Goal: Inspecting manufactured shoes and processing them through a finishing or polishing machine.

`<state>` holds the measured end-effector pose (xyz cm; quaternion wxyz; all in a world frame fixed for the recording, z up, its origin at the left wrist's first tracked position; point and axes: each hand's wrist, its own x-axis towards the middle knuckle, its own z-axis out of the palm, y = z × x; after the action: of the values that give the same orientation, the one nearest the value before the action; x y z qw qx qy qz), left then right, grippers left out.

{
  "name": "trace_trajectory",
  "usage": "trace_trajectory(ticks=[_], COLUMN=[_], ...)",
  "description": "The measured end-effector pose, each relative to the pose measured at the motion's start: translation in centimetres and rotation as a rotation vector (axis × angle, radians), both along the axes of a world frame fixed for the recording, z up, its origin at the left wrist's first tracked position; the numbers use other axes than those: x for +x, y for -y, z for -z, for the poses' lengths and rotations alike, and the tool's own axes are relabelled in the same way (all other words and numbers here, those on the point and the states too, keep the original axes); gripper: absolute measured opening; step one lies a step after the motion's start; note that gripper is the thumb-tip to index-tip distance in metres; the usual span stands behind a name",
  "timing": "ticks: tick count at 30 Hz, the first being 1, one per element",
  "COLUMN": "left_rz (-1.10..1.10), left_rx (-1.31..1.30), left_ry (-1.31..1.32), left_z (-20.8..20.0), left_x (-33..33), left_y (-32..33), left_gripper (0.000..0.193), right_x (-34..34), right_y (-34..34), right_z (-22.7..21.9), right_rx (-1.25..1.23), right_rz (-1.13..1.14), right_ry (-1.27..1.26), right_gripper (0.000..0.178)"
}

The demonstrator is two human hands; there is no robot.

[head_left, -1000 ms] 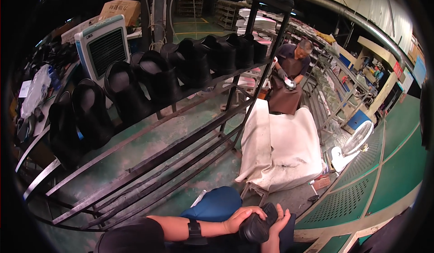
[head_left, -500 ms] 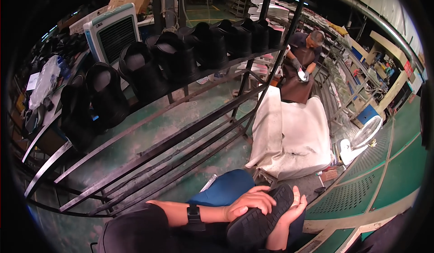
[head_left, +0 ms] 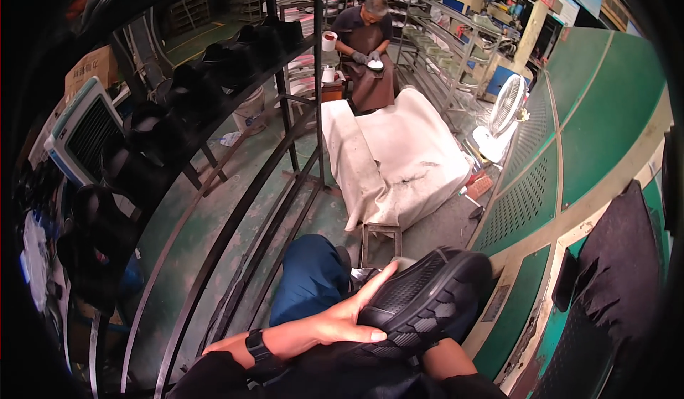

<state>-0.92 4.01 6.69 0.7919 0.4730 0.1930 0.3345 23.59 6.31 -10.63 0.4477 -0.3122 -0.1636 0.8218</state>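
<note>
A black shoe point(head_left: 420, 301) is tilted over my lap, its treaded sole turned up toward me. My left hand point(head_left: 350, 319) is closed on the shoe's left side, the thumb lying across the edge of the sole and a finger reaching along the far side. From the lower edge my right forearm point(head_left: 447, 358) runs up behind the shoe, which hides the right hand and its fingers. Under the left forearm, a blue trouser leg point(head_left: 311, 274) shows. The shoe's upper is mostly out of sight.
On the left stands a dark metal rack point(head_left: 246, 313) bearing several black shoes point(head_left: 146, 128). A cloth-covered block point(head_left: 410, 146) lies ahead, with a small stool point(head_left: 382, 239) before it. Farther off, a co-worker point(head_left: 365, 57) sits. Green panels point(head_left: 527, 203) and a white fan point(head_left: 502, 117) are to the right.
My view has swung right, so the rack and the co-worker sit farther left. The shoe has tilted, now showing its sidewall. My left hand has moved to its side; the right hand has gone behind it.
</note>
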Motion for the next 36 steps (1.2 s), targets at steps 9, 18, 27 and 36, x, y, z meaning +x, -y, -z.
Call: trace_trajectory(ticks=[9,18,27,36], left_rz=[-0.151,-0.763,-1.825,-2.106], left_rx=[0.684,1.113,1.645,0.279], left_ry=[-0.206,-0.76,-0.961,-1.103], left_z=[-1.4,-5.1,-7.2,-12.9], left_x=[-4.3,-9.0,-15.9,-33.0], left_y=[-1.5,2.7,13.9,27.2], left_gripper=[0.13,0.107,0.057,0.061], right_x=[-1.5,-12.1,-20.7,-14.5], right_y=[-10.0,-5.5,-1.6,-7.1], right_z=[-12.7,-20.1,-28.4,-25.7], right_rx=[0.081,0.463,1.151,0.837], right_rz=[-0.058,-0.512,-0.752,-0.93], right_ry=[0.149,-0.097,0.24,0.518], right_gripper=[0.033,0.087,0.091,0.056])
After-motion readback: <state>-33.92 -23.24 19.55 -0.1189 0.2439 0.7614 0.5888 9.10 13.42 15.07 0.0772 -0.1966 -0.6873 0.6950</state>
